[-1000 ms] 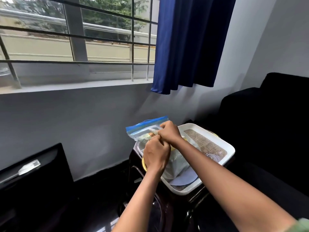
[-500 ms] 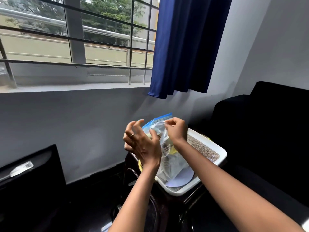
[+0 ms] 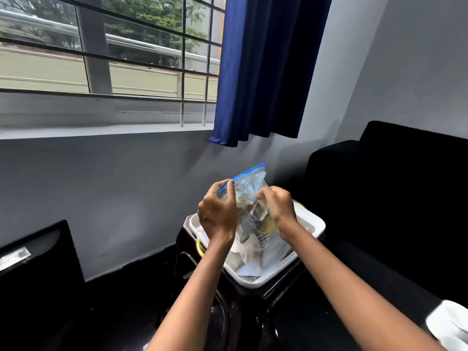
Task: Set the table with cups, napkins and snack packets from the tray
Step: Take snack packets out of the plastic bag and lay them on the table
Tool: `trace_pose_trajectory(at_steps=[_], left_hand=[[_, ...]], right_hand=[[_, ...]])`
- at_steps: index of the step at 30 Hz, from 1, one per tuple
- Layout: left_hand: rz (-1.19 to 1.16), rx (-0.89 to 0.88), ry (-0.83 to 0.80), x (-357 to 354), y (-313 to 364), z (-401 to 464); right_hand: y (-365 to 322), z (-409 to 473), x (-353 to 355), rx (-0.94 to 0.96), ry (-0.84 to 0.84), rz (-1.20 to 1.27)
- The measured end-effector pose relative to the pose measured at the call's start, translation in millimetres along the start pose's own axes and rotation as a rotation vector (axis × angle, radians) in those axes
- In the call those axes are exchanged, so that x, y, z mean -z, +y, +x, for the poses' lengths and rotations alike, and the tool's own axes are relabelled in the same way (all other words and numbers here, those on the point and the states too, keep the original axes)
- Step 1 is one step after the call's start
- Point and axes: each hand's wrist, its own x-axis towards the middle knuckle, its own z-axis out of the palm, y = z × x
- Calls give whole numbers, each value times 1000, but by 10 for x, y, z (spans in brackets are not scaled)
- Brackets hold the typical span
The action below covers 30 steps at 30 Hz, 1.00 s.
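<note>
Pinching the zip bag (image 3: 249, 196) (blue-sealed) above the tray (image 3: 314, 224), both hands' fingers (image 3: 229, 187) grip its top.

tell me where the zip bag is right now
In the head view the zip bag is centre frame, held up over the white tray, with the left hand gripping its blue top edge and the right hand pinching the plastic.

Left hand (image 3: 218, 214) and right hand (image 3: 279, 207) raised close together, fingers pinched.
</note>
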Motion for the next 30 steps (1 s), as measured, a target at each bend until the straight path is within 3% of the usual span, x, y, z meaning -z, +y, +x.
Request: trace_pose_trajectory(at_steps=[4, 9, 12, 17, 23, 30], left_hand=[[-32, -83, -84, -58, 126, -105], [-271, -84, -223, -135, 325, -131], [-403, -49, -266, -141, 390, -125], [-523, -62, -415, -116, 466, -137], [-354, 22, -554, -65, 328, -117], [31, -1, -996, 9, 402, -38]], right_hand=[[-84, 46, 253, 43, 56, -41], [-266, 7, 223, -123, -243, 139], [-339, -38, 110, -187, -198, 244], [-326, -101, 16, -26, -95, 537], [-105, -275, 8, -62, -88, 529], [224, -350, 421, -167, 111, 449]])
